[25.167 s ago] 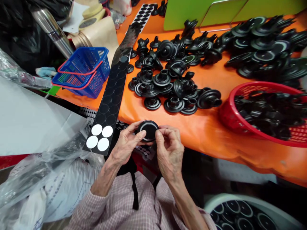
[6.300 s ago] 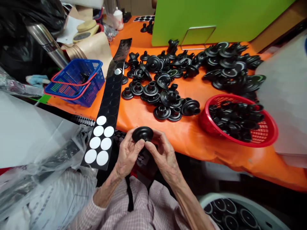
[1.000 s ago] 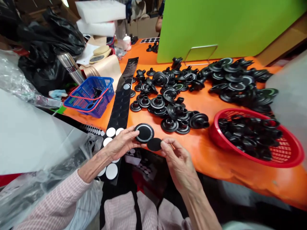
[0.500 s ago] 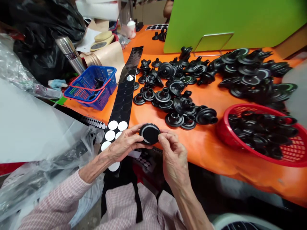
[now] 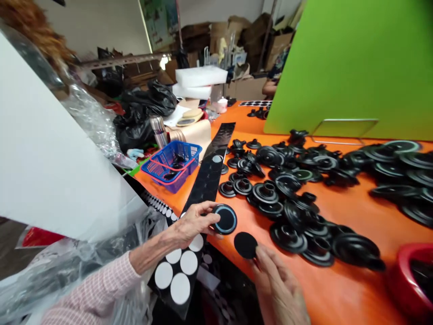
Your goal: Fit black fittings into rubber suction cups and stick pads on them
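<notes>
My left hand (image 5: 193, 224) is closed on the rim of a round black plastic base (image 5: 226, 220) with a bluish ring on its face. Just right of and below it, my right hand (image 5: 279, 285) pinches a thin black disc (image 5: 245, 245) by its edge, apart from the base. Beneath my left hand runs a long black strip (image 5: 209, 178); its near end carries several white circles (image 5: 180, 288). Many black flanged parts (image 5: 267, 193) with short necks lie heaped on the orange table (image 5: 252, 289) beyond my hands.
A blue basket (image 5: 172, 183) with black pieces stands left of the strip. At the right edge is a red basket (image 5: 397, 280) holding dark parts. A green board (image 5: 341, 58) stands behind the heap. A steel flask (image 5: 158, 131) and black bags (image 5: 135, 131) are at the far left.
The view has tilted up and swung. My right hand has drawn away from the base, and a black disc now shows separately in its fingers. My left hand still holds the base.
</notes>
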A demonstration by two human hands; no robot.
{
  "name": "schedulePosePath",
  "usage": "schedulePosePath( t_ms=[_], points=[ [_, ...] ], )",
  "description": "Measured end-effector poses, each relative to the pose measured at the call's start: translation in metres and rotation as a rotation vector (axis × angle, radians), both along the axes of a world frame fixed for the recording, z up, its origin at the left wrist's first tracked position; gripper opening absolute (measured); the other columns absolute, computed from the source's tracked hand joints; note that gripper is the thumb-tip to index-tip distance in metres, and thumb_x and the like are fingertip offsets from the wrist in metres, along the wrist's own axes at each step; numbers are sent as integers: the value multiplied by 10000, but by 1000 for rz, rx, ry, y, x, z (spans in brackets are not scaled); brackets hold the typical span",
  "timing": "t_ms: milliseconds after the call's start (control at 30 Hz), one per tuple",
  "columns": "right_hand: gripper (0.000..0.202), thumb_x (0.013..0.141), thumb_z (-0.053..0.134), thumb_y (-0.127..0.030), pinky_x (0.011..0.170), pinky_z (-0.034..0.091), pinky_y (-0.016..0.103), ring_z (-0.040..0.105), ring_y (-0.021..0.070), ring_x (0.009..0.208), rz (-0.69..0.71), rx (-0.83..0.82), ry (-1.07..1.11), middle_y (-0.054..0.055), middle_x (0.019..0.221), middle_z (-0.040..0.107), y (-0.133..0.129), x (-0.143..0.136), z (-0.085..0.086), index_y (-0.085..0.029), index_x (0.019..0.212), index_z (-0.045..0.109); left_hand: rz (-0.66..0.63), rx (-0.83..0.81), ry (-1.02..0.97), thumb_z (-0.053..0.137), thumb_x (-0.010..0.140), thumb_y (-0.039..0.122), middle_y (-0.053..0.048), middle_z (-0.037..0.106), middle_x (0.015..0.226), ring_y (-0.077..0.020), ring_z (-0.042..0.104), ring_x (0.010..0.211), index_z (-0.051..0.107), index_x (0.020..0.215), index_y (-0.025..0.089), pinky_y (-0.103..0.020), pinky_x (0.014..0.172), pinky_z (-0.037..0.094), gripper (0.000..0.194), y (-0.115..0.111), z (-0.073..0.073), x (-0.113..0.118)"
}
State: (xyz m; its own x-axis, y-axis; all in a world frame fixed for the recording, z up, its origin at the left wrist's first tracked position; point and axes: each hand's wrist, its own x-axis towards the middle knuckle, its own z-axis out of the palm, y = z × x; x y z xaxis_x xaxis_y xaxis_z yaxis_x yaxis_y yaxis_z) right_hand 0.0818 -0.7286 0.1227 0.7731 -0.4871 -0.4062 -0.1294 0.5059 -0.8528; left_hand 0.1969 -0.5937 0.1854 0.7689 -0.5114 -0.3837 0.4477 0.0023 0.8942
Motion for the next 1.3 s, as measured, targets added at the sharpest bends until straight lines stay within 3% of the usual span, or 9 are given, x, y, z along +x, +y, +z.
schedulePosePath(
  t_ms=[233,333,500,567,700,800,900,1133,1300],
  points=[
    [306,741,697,-465,956,442,351,611,200,1005,94,-17,-301,41,1003,696,34,69,29,-198,888,658,139,69,-96,768,655,215,-58,621,876,-181,650,744,641,1041,136,-355,669,576,414,13,12,24],
    [312,719,699,-407,1004,411,371,596,192,1030,124,52,-448,51,1003,693,58,122,54,-174,925,666,220,138,-263,689,736,189,-58,638,865,-173,647,755,629,1052,130,-353,708,574,327,27,42,64],
    [167,727,640,-347,870,486,333,604,143,799,153,210,-565,-9,770,642,93,182,100,-189,755,596,436,536,-745,627,791,239,-62,652,1036,-176,618,839,618,1140,133,-318,784,524,365,55,90,119],
    [172,762,626,-358,819,493,312,589,130,751,155,182,-588,-19,756,618,89,169,100,-189,762,593,403,596,-917,620,782,265,-63,638,1061,-171,613,831,651,1067,142,-302,782,506,311,55,82,120],
    [225,808,637,-420,812,463,259,569,124,806,109,-37,-400,-21,812,620,54,88,67,-196,828,637,-122,654,-1006,524,833,298,-53,654,822,-183,615,756,680,856,152,-313,746,492,215,13,22,102],
    [286,776,671,-487,763,450,232,555,133,809,76,-123,-140,-23,805,618,19,24,35,-208,831,638,-176,671,-1042,613,789,296,-95,634,1005,-244,581,943,649,993,158,-391,890,449,249,-34,-22,97],
    [331,746,689,-522,791,438,241,565,152,830,79,-183,45,-13,818,639,-7,-19,11,-211,849,644,-171,639,-1030,684,713,212,-92,619,1026,-289,512,1068,624,947,184,-441,974,387,243,-64,-44,101],
    [377,688,720,-529,763,458,283,585,193,826,-26,-172,84,20,827,652,-26,-39,-8,-194,854,665,-153,539,-809,543,838,292,-63,619,869,-237,606,893,531,894,191,-443,865,466,116,-55,-22,81],
    [282,765,672,-486,767,436,266,539,157,817,-58,-231,-62,-5,828,606,-19,-19,9,-217,842,639,-99,13,49,571,847,334,-34,618,827,-166,614,732,552,925,189,-347,676,534,165,-34,-1,33]
  ],
)
